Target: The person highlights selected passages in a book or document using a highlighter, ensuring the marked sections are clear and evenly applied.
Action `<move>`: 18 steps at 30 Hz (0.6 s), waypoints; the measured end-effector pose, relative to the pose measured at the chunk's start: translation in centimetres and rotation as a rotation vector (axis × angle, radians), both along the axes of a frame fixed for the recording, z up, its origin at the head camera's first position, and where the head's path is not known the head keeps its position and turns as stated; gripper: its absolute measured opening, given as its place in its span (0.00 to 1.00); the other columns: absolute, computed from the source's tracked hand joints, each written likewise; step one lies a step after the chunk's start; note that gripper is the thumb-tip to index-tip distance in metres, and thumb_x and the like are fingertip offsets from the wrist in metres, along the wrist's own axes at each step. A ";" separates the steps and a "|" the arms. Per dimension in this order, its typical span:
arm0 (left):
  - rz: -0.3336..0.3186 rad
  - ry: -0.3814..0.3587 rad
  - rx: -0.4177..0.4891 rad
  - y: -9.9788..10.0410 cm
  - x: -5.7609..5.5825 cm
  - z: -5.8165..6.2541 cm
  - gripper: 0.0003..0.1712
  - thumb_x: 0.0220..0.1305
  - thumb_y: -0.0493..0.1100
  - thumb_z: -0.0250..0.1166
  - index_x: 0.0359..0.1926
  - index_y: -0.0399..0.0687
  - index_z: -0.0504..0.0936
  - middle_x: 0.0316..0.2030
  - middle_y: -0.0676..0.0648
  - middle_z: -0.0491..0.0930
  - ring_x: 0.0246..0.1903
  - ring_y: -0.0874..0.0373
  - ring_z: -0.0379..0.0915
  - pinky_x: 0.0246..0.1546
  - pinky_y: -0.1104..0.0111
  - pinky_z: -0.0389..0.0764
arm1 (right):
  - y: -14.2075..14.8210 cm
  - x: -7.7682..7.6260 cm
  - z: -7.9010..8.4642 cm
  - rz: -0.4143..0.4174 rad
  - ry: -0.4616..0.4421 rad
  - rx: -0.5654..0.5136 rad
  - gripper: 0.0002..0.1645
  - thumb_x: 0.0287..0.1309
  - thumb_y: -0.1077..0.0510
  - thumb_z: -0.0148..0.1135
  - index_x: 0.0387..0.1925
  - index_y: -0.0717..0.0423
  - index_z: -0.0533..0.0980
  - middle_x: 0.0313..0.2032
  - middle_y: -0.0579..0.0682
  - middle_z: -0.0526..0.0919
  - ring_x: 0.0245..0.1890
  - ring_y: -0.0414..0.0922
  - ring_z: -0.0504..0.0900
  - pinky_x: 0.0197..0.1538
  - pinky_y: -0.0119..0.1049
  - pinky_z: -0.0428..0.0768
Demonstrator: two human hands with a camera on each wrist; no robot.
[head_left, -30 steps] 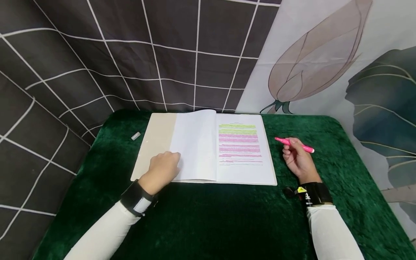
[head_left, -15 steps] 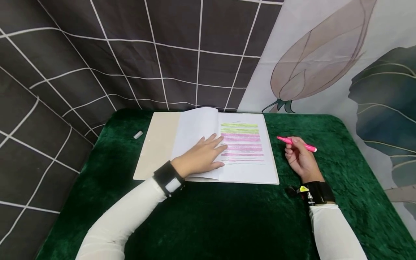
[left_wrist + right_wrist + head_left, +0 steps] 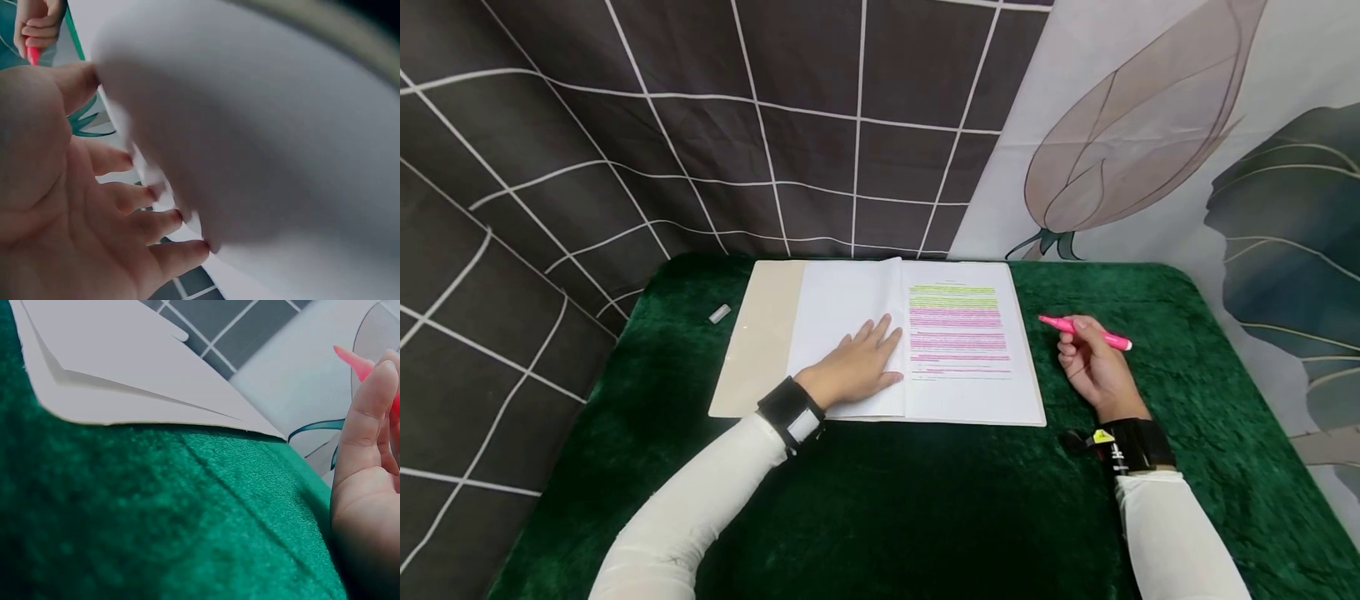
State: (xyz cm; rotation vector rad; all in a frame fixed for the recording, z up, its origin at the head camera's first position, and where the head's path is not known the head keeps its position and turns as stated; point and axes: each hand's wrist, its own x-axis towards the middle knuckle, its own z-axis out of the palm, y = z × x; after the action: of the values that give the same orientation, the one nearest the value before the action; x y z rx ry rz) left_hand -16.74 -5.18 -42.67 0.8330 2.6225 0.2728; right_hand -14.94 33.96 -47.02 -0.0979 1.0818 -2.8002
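An open folder of papers (image 3: 756, 333) lies on the green cloth, its cream cover at the left. On its blank left page (image 3: 842, 287) rests my left hand (image 3: 853, 367), fingers spread, near the fold; in the left wrist view the fingertips (image 3: 200, 250) meet the white paper. The right page (image 3: 962, 400) bears lines of print marked yellow-green above and pink below. To the right of the folder my right hand (image 3: 1097, 371) holds a pink highlighter (image 3: 1108, 339) between thumb and fingers, its uncapped tip pointing left. The right wrist view shows that tip (image 3: 353, 359) apart from the paper.
A small whitish piece (image 3: 719, 314), perhaps an eraser, lies on the green cloth (image 3: 925, 508) left of the folder. Behind the table hang a dark grid-patterned cloth (image 3: 805, 142) and a white cloth with a plant print (image 3: 1120, 167).
My left hand has moved right from the page's left edge to near the fold and spread its fingers. The raised left page now lies flatter. My right hand stays with the highlighter.
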 end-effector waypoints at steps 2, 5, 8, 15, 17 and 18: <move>0.000 -0.008 0.031 -0.2 0.1 -0.1 0.46 0.78 0.62 0.53 0.83 0.45 0.48 0.83 0.41 0.36 0.81 0.38 0.38 0.76 0.38 0.54 | 0.0 0.0 0.0 -0.004 -0.002 0.010 0.17 0.81 0.61 0.44 0.40 0.59 0.79 0.31 0.53 0.86 0.26 0.43 0.80 0.30 0.29 0.80; 0.010 -0.011 0.045 -0.6 0.4 -0.4 0.46 0.78 0.62 0.52 0.83 0.43 0.47 0.83 0.41 0.36 0.81 0.38 0.38 0.76 0.38 0.54 | 0.0 0.1 0.0 -0.004 -0.007 0.036 0.17 0.81 0.60 0.44 0.40 0.58 0.80 0.31 0.52 0.86 0.26 0.42 0.80 0.30 0.28 0.80; 0.023 -0.012 0.026 -1.1 0.7 -0.7 0.46 0.79 0.62 0.49 0.83 0.41 0.45 0.83 0.41 0.37 0.82 0.40 0.38 0.76 0.40 0.54 | -0.1 0.2 0.1 0.002 -0.006 0.047 0.17 0.81 0.60 0.44 0.41 0.58 0.80 0.31 0.51 0.86 0.26 0.42 0.79 0.30 0.28 0.79; 0.056 -0.042 -0.006 -1.9 1.4 -0.4 0.45 0.79 0.59 0.52 0.82 0.37 0.48 0.83 0.40 0.40 0.82 0.40 0.34 0.76 0.38 0.51 | -0.1 0.2 0.2 -0.010 -0.010 0.059 0.17 0.81 0.60 0.44 0.41 0.58 0.80 0.30 0.51 0.86 0.26 0.41 0.79 0.30 0.28 0.79; 0.059 -0.046 -0.009 -2.0 1.5 -0.3 0.46 0.78 0.59 0.54 0.82 0.38 0.48 0.83 0.41 0.40 0.82 0.40 0.33 0.76 0.37 0.51 | -0.1 0.2 0.2 -0.008 -0.014 0.057 0.17 0.81 0.60 0.44 0.41 0.58 0.80 0.30 0.51 0.86 0.26 0.41 0.79 0.30 0.28 0.80; 0.060 -0.046 -0.009 -2.0 1.5 -0.3 0.46 0.78 0.59 0.55 0.82 0.38 0.48 0.83 0.41 0.40 0.82 0.40 0.33 0.76 0.37 0.51 | -0.1 0.2 0.2 -0.004 -0.014 0.049 0.17 0.81 0.60 0.44 0.41 0.58 0.80 0.30 0.52 0.86 0.26 0.42 0.79 0.30 0.28 0.79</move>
State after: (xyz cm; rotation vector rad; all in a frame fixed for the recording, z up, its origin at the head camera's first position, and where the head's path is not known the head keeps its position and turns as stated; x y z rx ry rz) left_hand -15.27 -7.18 -42.94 0.7376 2.6070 0.2926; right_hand -14.78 33.89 -46.84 -0.0708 1.1480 -2.7709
